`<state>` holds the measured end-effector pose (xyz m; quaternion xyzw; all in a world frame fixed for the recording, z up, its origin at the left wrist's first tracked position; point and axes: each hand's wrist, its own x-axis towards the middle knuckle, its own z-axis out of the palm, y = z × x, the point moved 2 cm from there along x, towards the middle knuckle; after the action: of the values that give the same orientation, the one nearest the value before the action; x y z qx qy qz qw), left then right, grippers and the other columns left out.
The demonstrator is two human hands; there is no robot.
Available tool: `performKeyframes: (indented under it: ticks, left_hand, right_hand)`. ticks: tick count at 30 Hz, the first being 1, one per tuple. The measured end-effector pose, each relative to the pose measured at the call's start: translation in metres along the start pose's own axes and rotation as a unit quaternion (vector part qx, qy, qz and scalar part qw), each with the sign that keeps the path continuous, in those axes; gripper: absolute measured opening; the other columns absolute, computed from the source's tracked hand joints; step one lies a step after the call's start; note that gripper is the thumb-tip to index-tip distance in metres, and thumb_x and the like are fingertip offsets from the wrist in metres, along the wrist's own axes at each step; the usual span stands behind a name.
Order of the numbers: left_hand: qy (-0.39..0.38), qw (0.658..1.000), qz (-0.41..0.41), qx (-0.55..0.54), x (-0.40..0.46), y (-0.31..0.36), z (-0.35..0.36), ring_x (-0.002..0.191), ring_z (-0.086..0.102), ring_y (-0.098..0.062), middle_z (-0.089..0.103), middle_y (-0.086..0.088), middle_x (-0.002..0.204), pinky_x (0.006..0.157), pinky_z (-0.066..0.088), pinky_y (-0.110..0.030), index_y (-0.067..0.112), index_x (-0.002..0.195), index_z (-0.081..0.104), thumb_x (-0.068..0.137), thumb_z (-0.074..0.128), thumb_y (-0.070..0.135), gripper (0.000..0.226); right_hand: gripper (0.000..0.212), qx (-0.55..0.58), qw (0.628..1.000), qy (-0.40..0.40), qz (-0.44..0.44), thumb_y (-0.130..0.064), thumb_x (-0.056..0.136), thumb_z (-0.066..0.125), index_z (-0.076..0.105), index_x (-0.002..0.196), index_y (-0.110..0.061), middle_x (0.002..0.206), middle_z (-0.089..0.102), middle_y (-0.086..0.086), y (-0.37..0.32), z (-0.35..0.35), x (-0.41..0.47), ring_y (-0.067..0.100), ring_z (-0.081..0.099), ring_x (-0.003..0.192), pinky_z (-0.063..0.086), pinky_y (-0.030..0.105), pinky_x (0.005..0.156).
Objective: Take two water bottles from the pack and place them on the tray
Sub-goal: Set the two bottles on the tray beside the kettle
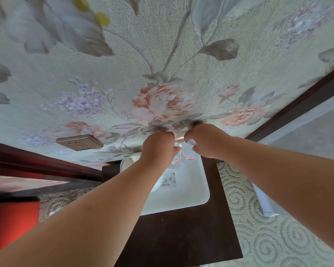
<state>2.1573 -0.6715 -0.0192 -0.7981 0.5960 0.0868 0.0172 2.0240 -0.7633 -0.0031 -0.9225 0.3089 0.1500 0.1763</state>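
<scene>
Two clear water bottles with red-and-white labels stand side by side at the far end of the white tray. My left hand is closed over the top of the left bottle. My right hand is closed over the top of the right bottle. Both caps are hidden under my fingers. The pack is not in view.
The tray lies on a dark wooden table against a floral-papered wall with a socket plate. A small printed card and a white rounded object are on the tray. Patterned carpet lies to the right, a red seat at left.
</scene>
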Motion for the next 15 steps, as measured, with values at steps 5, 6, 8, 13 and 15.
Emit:
performKeyframes:
  ticks: [5, 6, 8, 13, 15]
  left_hand:
    - [-0.021, 0.998, -0.052, -0.033, 0.005, 0.001, 0.003, 0.095, 0.071, -0.030, 0.073, -0.008, 0.098, 0.065, 0.044, -0.029, 0.009, 0.104, 0.068, 0.089, 0.071, 0.048, 0.042]
    - [-0.025, 0.997, -0.064, -0.044, 0.005, 0.002, 0.003, 0.098, 0.070, -0.030, 0.072, -0.008, 0.101, 0.067, 0.046, -0.030, 0.009, 0.107, 0.067, 0.089, 0.071, 0.048, 0.043]
    - [-0.021, 0.996, -0.072, -0.056, 0.006, 0.003, 0.004, 0.099, 0.070, -0.030, 0.073, -0.008, 0.102, 0.067, 0.046, -0.031, 0.010, 0.109, 0.067, 0.088, 0.071, 0.049, 0.045]
    - [-0.001, 0.995, -0.056, -0.078, -0.005, -0.003, 0.006, 0.099, 0.069, -0.028, 0.073, -0.006, 0.100, 0.066, 0.041, -0.029, 0.012, 0.110, 0.065, 0.089, 0.070, 0.049, 0.043]
    - [-0.004, 0.995, -0.058, -0.077, -0.011, -0.006, 0.007, 0.100, 0.069, -0.028, 0.074, -0.006, 0.101, 0.065, 0.039, -0.028, 0.012, 0.114, 0.063, 0.092, 0.068, 0.047, 0.042]
  right_hand:
    - [0.043, 0.025, 1.000, -0.010, 0.004, -0.003, 0.093, 0.063, 0.071, 0.128, -0.026, 0.127, 0.058, 0.009, 0.000, 0.003, -0.005, 0.032, 0.067, 0.109, 0.054, 0.035, 0.083]
    - [0.042, 0.034, 0.999, -0.006, 0.006, -0.003, 0.092, 0.063, 0.071, 0.127, -0.025, 0.126, 0.057, 0.009, -0.001, 0.005, -0.006, 0.032, 0.067, 0.107, 0.055, 0.037, 0.083]
    - [0.040, 0.049, 0.999, 0.005, 0.008, -0.004, 0.090, 0.064, 0.072, 0.124, -0.023, 0.124, 0.059, 0.009, -0.004, 0.010, -0.007, 0.032, 0.068, 0.104, 0.054, 0.036, 0.081]
    - [0.033, 0.053, 0.995, 0.065, 0.049, -0.033, 0.094, 0.070, 0.073, 0.125, -0.021, 0.132, 0.060, 0.007, -0.011, 0.014, -0.006, 0.031, 0.070, 0.106, 0.058, 0.038, 0.087]
    - [0.040, 0.055, 0.991, 0.084, 0.086, -0.038, 0.097, 0.068, 0.069, 0.131, -0.018, 0.137, 0.060, 0.007, -0.012, 0.012, -0.008, 0.032, 0.070, 0.108, 0.060, 0.040, 0.087]
